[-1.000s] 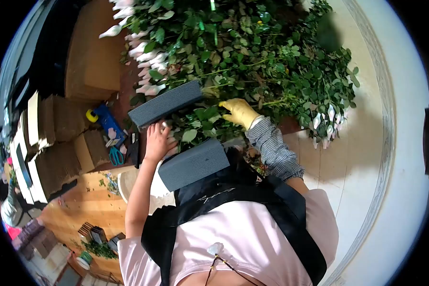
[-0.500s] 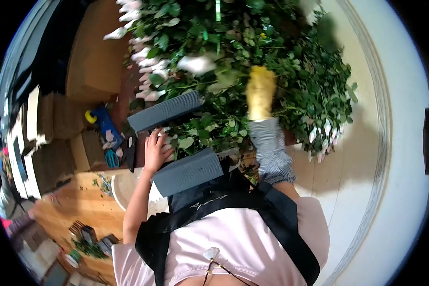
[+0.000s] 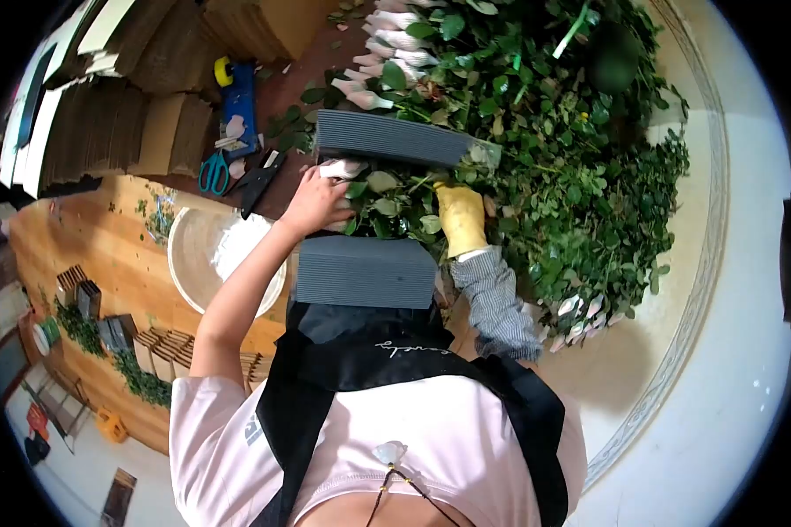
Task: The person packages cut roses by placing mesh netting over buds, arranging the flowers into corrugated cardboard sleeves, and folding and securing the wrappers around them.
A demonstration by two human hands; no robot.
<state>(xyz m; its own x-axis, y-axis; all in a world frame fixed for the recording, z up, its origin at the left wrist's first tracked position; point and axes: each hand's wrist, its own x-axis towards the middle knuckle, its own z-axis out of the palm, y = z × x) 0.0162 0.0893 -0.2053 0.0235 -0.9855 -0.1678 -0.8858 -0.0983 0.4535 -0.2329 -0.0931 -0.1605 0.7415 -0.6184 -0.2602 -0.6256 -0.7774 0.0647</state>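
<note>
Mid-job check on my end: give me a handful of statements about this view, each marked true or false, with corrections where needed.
1. The right hand wears a yellow glove. True.
2. The left hand is gloved as well. False: the left hand is bare.
3. Green leaves show between the far grey ribbed block and the near grey ribbed block. True.
4. The scissors have red handles. False: the scissors have teal handles.
5. The round bin stands on the person's right. False: the round bin is on the person's left.
6. A yellow roll sits at one end of the blue object. True.
</note>
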